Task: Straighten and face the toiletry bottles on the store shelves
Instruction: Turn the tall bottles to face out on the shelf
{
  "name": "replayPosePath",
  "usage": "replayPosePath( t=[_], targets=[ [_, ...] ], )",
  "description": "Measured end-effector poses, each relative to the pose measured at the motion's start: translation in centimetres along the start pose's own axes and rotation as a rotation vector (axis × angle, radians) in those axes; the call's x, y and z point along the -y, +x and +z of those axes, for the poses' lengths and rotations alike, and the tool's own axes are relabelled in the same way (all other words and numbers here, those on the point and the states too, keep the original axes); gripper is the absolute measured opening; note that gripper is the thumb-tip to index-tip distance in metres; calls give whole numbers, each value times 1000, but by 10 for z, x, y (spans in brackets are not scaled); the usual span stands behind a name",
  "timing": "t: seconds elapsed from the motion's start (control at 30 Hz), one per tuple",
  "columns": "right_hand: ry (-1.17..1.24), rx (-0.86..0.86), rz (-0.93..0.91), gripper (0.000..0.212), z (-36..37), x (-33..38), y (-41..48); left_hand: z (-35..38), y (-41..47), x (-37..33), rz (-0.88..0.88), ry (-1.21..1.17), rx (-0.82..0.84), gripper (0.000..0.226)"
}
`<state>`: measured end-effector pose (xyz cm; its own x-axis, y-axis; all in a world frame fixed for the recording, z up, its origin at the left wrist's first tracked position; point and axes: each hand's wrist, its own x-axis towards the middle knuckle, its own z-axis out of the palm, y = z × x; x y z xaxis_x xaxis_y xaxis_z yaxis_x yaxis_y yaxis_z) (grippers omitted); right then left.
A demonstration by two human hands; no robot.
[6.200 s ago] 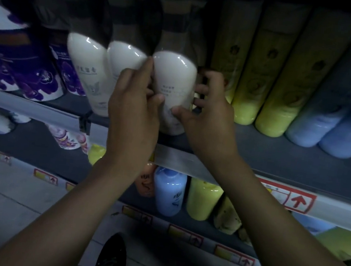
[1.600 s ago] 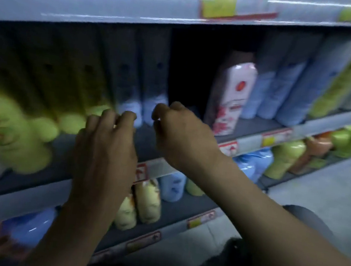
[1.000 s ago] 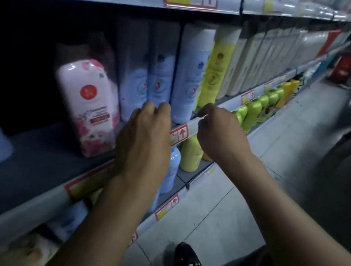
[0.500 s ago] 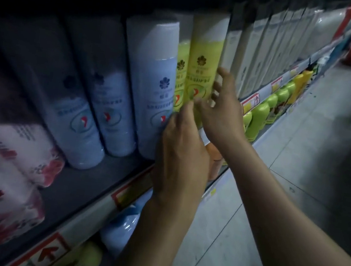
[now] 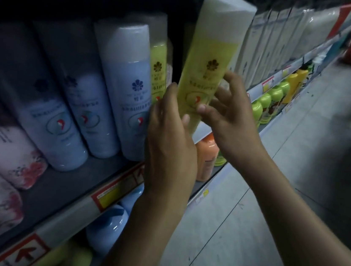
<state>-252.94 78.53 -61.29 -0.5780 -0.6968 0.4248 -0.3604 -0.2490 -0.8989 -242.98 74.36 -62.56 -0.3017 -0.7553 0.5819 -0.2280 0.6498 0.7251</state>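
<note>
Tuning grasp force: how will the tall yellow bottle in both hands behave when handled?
Probably tippy: the yellow bottle is tall, slender, tilted between left hand and right hand. Likely stiff: no dent where gripped. Smooth round wall may slip or roll.

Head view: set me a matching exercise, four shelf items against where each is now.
1 foremost yellow bottle
2 row of blue bottles
3 orange bottle
4 pink flowered pack

A on the lower shelf, under the right hand
B far left on the shelf
C gripped by left hand and right hand
D standing side by side on the shelf

Pairs: 1-C, 2-D, 3-A, 4-B
</note>
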Motion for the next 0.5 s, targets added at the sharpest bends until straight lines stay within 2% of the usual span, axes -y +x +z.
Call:
replayPosePath(
  t=[0.07, 0.23, 0.5],
  targets=[
    [48, 80, 32, 53, -8, 9, -16, -8, -3, -4, 32, -68, 36, 40],
    [142, 135, 110, 50, -23, 31, -55, -46, -18, -19, -21, -237, 192, 40],
    [102, 370, 141, 53, 9, 66, -101, -133, -57, -4, -114, -372, 218, 58]
  ],
)
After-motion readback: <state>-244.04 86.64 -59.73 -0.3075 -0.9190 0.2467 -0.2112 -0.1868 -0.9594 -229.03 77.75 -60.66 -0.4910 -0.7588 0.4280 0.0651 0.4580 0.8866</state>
